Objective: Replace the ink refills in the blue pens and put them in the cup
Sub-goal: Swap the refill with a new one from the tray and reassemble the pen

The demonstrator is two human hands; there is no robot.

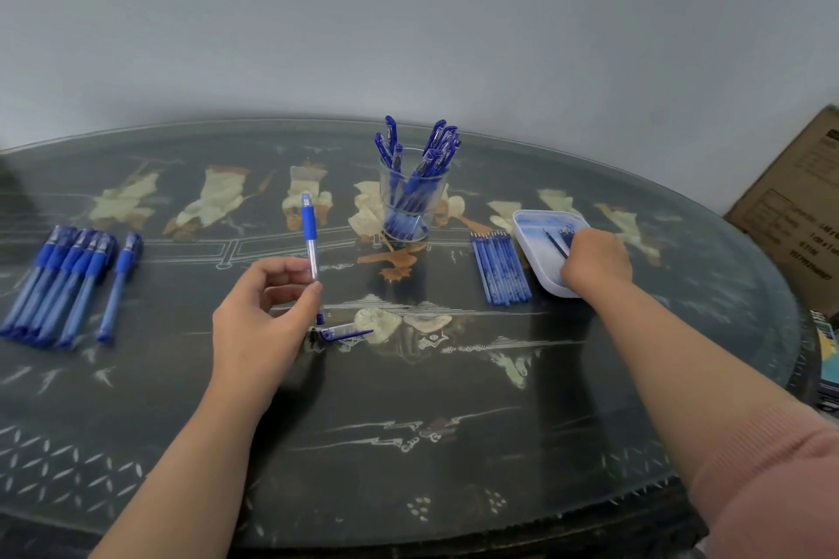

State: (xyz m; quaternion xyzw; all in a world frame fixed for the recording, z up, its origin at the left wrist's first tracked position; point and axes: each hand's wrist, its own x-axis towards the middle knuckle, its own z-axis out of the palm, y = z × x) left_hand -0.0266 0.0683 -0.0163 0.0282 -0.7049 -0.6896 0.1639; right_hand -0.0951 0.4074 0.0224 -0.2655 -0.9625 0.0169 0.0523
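Note:
My left hand (pixel 265 309) pinches a blue pen barrel (pixel 310 236) between thumb and fingers, its blue grip end pointing away from me. Its blue cap (pixel 345 333) lies on the table just right of that hand. My right hand (pixel 595 261) reaches into a white tray (pixel 529 225) at the right, over a dark used refill (pixel 556 243); its fingertips are hidden, so I cannot tell whether it holds the refill. A row of new blue refills (pixel 500 266) lies left of the tray. A clear cup (pixel 411 200) at the centre back holds several blue pens.
Several capped blue pens (pixel 63 281) lie in a bunch at the table's left. The dark glass-topped table (pixel 408 422) has a curved rim. A cardboard box (pixel 799 218) stands off the right edge, against the wall.

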